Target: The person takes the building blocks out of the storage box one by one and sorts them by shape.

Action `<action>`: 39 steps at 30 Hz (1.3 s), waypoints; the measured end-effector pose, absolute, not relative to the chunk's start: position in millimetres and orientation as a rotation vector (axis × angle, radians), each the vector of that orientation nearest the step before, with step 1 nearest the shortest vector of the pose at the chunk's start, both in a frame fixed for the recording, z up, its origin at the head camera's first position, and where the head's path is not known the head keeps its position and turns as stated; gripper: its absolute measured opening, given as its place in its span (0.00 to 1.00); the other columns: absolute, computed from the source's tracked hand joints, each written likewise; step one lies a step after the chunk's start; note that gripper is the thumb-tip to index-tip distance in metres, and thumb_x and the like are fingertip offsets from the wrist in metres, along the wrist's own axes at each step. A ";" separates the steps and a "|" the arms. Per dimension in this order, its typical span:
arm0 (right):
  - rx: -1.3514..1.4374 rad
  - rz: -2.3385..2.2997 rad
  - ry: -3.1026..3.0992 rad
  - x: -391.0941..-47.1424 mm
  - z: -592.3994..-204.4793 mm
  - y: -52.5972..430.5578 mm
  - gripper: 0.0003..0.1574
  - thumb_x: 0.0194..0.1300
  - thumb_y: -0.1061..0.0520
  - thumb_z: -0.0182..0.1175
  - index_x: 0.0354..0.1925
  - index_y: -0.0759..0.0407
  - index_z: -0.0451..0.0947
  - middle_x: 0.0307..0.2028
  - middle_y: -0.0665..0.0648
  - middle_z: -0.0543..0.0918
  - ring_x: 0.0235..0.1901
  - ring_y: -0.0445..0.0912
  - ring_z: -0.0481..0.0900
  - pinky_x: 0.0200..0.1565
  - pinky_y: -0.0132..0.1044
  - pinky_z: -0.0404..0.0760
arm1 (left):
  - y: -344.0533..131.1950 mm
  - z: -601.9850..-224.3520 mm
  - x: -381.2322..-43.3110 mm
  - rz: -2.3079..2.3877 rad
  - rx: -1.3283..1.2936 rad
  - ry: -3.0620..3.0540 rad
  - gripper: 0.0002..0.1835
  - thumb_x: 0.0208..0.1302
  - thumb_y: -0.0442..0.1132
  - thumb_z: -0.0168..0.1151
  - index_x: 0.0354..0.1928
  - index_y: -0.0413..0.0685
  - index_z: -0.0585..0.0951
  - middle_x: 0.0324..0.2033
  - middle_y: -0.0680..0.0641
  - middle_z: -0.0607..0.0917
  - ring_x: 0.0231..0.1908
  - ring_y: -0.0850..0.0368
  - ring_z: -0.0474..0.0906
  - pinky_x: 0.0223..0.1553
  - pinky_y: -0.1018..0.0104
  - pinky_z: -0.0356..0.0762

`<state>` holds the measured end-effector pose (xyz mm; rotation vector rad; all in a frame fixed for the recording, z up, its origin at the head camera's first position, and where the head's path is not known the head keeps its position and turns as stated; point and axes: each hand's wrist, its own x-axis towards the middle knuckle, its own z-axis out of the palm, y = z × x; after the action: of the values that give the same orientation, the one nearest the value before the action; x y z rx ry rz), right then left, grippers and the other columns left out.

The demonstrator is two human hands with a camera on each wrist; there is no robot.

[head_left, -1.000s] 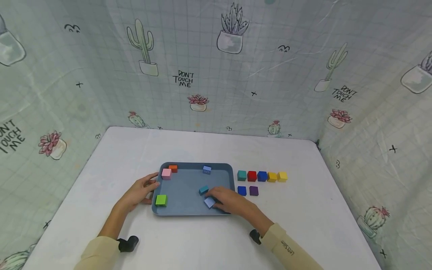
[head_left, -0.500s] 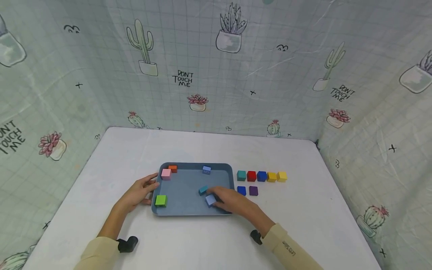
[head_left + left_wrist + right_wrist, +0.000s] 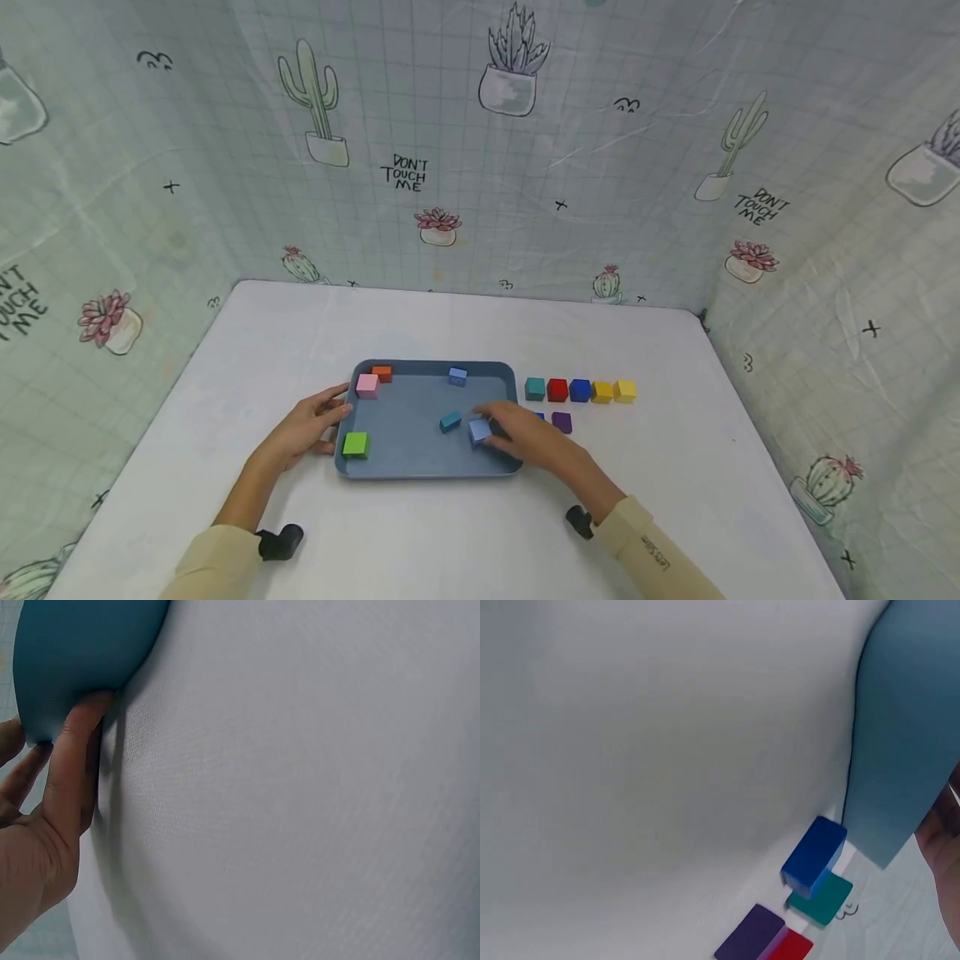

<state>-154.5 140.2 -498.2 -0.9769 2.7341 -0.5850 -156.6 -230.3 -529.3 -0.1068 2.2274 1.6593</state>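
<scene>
My right hand (image 3: 528, 435) pinches a light blue block (image 3: 479, 431) between thumb and fingers over the right part of the blue-grey tray (image 3: 405, 477). A small teal-blue block (image 3: 450, 422) lies tilted just left of it. Holding the tray's left side, my left hand (image 3: 303, 429) has its fingertips at the rim; in the left wrist view its fingers (image 3: 71, 750) lie against the tray's outer wall. Also in the tray are a green block (image 3: 356, 445), a pink block (image 3: 367, 386), an orange block (image 3: 382, 373) and another blue block (image 3: 457, 377). The right wrist view hides the pinched block behind the tray wall.
Right of the tray, a row on the white table (image 3: 660, 467) holds a teal block (image 3: 535, 389), a red block (image 3: 557, 389), a blue block (image 3: 580, 390) and two yellow blocks (image 3: 602, 392). Before it sit a purple block (image 3: 562, 422) and a blue block (image 3: 814, 855).
My right hand has moved right and slightly away from me with the light blue block, leaving the teal-blue block behind. My left hand has stayed at the tray's left side.
</scene>
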 end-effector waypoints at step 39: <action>-1.018 -0.753 2.864 -154.9 -491.1 165.5 0.33 0.59 0.56 0.66 0.61 0.55 0.68 0.49 0.52 0.77 0.48 0.41 0.76 0.47 0.31 0.77 | -231.9 -525.2 -155.8 1.691 -0.070 2.196 0.35 0.69 0.46 0.55 0.73 0.48 0.53 0.61 0.33 0.64 0.51 0.43 0.69 0.30 0.61 0.81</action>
<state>-154.9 165.5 -491.1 -1.0181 2.8642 -0.7528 -155.8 -231.9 -525.2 -0.0703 2.1962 1.6912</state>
